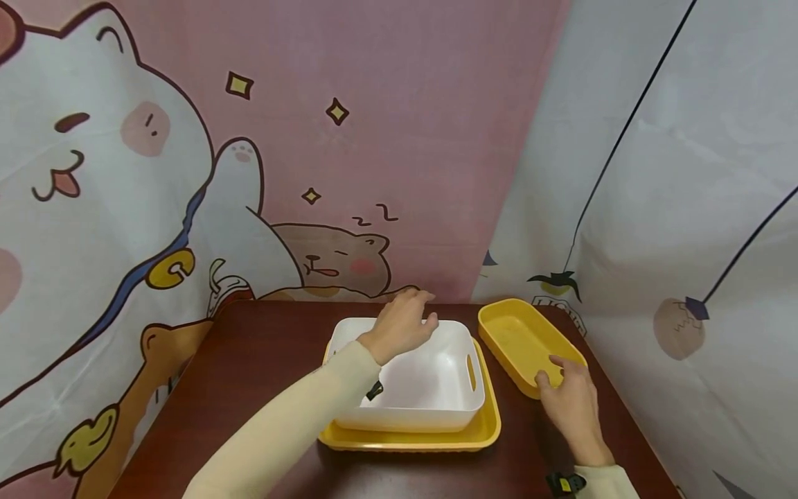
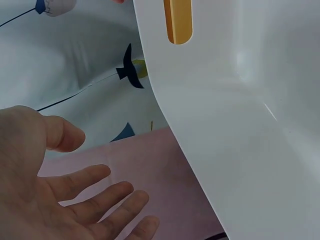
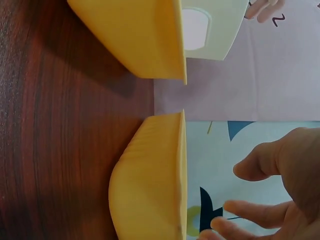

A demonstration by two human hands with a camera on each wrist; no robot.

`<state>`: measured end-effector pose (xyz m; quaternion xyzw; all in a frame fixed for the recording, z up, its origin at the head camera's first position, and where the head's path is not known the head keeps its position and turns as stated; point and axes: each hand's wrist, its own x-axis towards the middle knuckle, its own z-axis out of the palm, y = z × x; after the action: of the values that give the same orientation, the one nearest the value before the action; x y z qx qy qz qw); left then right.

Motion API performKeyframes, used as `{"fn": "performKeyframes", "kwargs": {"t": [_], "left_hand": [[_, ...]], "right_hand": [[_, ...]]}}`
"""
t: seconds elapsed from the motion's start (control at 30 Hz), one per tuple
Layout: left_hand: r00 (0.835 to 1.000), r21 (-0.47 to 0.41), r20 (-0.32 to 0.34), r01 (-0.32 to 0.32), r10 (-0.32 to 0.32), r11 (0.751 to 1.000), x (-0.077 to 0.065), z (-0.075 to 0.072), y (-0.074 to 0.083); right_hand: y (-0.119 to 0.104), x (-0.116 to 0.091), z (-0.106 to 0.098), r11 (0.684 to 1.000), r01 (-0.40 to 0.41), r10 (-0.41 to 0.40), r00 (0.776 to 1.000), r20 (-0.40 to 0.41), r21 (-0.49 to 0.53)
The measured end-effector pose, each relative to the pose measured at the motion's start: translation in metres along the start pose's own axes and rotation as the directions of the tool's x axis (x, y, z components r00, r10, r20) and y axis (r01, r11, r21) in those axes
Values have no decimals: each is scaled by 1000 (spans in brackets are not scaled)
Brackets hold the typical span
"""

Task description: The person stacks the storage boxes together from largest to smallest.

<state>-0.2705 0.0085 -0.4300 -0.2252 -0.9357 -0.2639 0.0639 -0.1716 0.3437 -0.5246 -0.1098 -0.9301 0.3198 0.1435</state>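
A white plastic bin [image 1: 411, 418] with handle slots sits inside a larger yellow tray [image 1: 408, 441] on the table. My left hand [image 1: 402, 324] is over the back part of the bin, holding nothing; in the left wrist view its fingers are spread, apart from the bin wall [image 2: 200, 115]. To the right lies a smaller, shallow yellow tray [image 1: 517, 339], with nothing visible inside. At its near right end is my right hand [image 1: 570, 402], thumb and fingers parted. The right wrist view shows this hand [image 3: 285, 185] apart from the small tray's side [image 3: 150, 175].
A dark brown table [image 1: 262, 388] carries both trays. Behind it hangs a pink cloth [image 1: 411, 138] with cartoon animals, and a pale cloth [image 1: 686, 208] borders the right side. The small tray stands near the table's right edge, a narrow gap from the larger tray.
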Motion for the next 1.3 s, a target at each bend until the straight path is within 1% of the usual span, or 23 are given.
{"fn": "performKeyframes", "kwargs": {"t": [0.3,0.53,0.63,0.87,1.0,1.1,1.23,1.3], "left_hand": [[998,45,59,-5,2,999,25,22,20],[997,78,82,-3,-3,997,39,37,36],[996,95,90,-9,0,995,43,43,39],[994,124,113,-16,2,992,49,55,45],[992,119,125,-4,-11,993,52,61,47],[991,119,134,6,-22,993,55,68,47],[989,129,145,5,-24,992,56,75,49],[988,136,152,5,-26,991,55,76,49]], "right_hand": [[14,9,3,994,-106,106,994,-11,-9],[21,14,6,982,-188,188,982,-5,-9],[24,16,6,976,-217,217,976,23,-8],[34,20,5,958,-286,286,946,153,-18],[39,21,6,959,-281,284,943,174,-44],[43,23,7,954,-295,301,934,190,-60],[49,23,6,943,-331,333,918,215,-47],[51,23,5,941,-336,334,918,216,-26]]}}
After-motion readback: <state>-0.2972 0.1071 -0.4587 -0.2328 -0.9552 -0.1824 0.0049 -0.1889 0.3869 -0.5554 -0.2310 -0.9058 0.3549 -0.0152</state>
